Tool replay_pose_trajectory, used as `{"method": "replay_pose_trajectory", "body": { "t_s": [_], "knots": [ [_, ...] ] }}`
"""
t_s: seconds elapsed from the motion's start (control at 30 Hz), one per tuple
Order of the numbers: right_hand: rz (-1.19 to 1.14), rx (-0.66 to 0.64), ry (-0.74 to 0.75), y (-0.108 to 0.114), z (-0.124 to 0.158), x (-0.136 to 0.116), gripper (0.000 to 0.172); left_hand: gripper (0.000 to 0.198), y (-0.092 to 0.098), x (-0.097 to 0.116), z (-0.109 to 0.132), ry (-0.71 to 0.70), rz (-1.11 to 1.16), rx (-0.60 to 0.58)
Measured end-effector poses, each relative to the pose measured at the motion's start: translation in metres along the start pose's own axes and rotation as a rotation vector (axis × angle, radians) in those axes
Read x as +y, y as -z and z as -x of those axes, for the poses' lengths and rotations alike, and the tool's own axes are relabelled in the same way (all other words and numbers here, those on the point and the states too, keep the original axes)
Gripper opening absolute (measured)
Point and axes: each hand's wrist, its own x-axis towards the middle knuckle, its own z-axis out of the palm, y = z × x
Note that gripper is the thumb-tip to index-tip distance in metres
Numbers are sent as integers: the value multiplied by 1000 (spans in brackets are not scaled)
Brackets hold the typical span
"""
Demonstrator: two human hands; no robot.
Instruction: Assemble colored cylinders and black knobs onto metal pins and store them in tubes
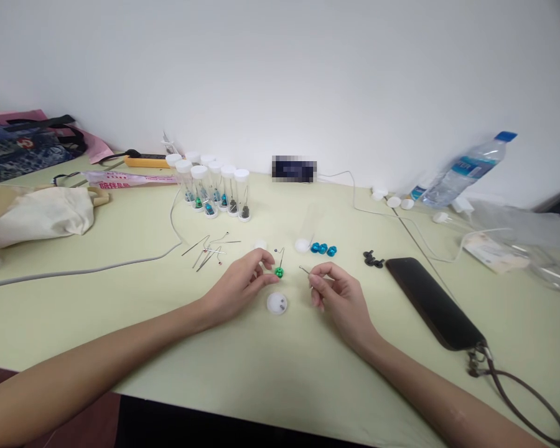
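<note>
My left hand [242,277] is curled with its thumb and fingertips at a small shiny green piece [279,273], which it appears to hold. Out of that piece rises a thin bent metal rod [281,256]. Between thumb and fingers, my right hand [338,292] pinches a thin metal wire tool [304,269] with a bent tip, pointing at the green piece. Just below sits a round white cap [277,303] with a few tiny dark bits inside. Several loose bent rods [210,252] lie left of my left hand.
Several clear tubes with white caps [210,186] stand at the back left. Blue pieces [323,249], black parts [373,259] and a phone [434,302] with a strap lie to the right. A water bottle [466,171] leans on the wall; a cable [102,270] crosses the left side.
</note>
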Motion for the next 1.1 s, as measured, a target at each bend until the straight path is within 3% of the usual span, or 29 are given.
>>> {"method": "replay_pose_trajectory", "body": {
  "t_s": [0.2,0.37,0.57,0.8,1.0,1.1],
  "knots": [
    [-85,-29,-12,-1,-1,2,18,21,-11,-5,-17,-38,-140,-11],
    [-129,-44,-4,-1,0,3,15,10,-16,-5,-24,-92,-125,-7],
    [-145,-40,50,-11,-15,5,14,9,-12,-8,-23,-79,176,47],
    [-130,-52,153,-19,-27,5,11,17,-6,-14,-31,-10,701,-64],
    [-84,-118,163,-14,-18,6,9,16,-7,-19,-33,-103,781,-115],
    [-67,-110,175,-13,-16,7,9,16,-7,-21,-32,-82,787,-120]
  ]
}}
